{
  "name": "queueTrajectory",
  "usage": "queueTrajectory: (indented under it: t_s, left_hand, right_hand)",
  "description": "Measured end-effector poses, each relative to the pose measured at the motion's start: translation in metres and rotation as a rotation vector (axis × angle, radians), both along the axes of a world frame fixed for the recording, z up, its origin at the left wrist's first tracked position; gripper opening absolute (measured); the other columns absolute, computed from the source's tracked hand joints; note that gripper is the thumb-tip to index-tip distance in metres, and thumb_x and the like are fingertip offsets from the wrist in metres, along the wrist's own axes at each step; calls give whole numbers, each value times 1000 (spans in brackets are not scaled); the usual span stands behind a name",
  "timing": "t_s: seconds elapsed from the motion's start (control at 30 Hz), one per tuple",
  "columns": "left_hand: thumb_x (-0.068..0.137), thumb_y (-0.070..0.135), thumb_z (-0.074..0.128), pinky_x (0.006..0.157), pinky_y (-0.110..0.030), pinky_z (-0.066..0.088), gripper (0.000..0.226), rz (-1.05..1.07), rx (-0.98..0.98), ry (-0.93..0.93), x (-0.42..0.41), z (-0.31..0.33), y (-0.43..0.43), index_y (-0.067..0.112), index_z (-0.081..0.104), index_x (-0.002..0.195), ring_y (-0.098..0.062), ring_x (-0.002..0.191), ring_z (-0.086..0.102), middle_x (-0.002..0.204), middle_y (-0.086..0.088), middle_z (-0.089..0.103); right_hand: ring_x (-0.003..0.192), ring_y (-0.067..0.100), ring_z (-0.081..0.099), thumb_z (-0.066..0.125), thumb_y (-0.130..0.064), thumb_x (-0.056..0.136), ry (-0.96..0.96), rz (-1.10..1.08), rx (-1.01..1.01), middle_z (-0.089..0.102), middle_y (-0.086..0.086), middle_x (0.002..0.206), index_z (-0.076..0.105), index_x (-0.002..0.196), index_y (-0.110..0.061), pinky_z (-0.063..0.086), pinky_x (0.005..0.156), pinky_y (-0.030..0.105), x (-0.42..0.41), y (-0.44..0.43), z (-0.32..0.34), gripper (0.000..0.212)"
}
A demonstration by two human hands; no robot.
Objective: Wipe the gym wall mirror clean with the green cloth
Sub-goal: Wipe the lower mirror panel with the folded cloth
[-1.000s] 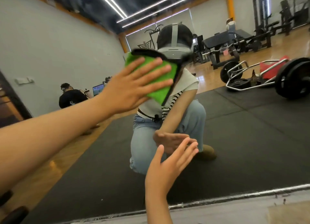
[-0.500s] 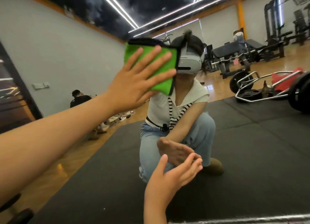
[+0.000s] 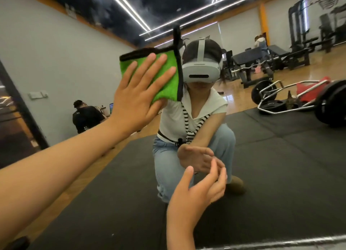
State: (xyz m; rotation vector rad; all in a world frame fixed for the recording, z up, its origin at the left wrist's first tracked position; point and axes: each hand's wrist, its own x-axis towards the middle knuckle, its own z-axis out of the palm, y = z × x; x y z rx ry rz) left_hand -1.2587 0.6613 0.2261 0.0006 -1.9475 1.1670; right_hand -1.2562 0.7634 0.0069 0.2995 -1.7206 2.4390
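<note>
The wall mirror fills nearly the whole view and reflects the gym. My left hand presses the green cloth, black-edged, flat against the glass with straight spread fingers, at upper centre left. My right hand is lower, in the centre, held up close to the glass with relaxed fingers and holding nothing. Whether its fingertips touch the mirror I cannot tell. My own reflection crouches behind both hands.
The mirror's bottom frame runs along the lower right edge. Reflected in the glass are black floor mats, a loaded bar frame with weight plates, benches and a seated person in black.
My left hand has slid the cloth to the right and a little down over the glass. My right hand stayed low near the mirror, its fingers slightly more curled.
</note>
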Motion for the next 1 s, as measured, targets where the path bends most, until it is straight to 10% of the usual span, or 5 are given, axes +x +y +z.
queueTrajectory:
  t_s: [0.43,0.8,1.0]
  left_hand:
    - [100,39,41,122,-49,13,62,-82,135,115,15,3,-15,20,26,157,-30,152,18,163,-12,23]
    - [96,49,41,121,-47,10,69,-104,162,204,5,7,-14,19,28,157,-29,151,19,163,-11,24]
    - [98,51,32,120,-47,2,71,-39,148,237,-13,-5,-9,17,16,158,-31,150,10,164,-13,13]
  right_hand:
    - [155,19,5,43,-34,97,814,-253,461,16,1,166,29,156,-16,4,125,40,-59,11,55,64]
    - [155,22,7,48,-42,91,929,-297,668,14,1,167,26,157,-16,4,124,33,-77,12,62,74]
    - [133,27,37,52,-39,89,900,-339,590,46,9,144,55,132,-11,26,109,37,-70,20,94,52]
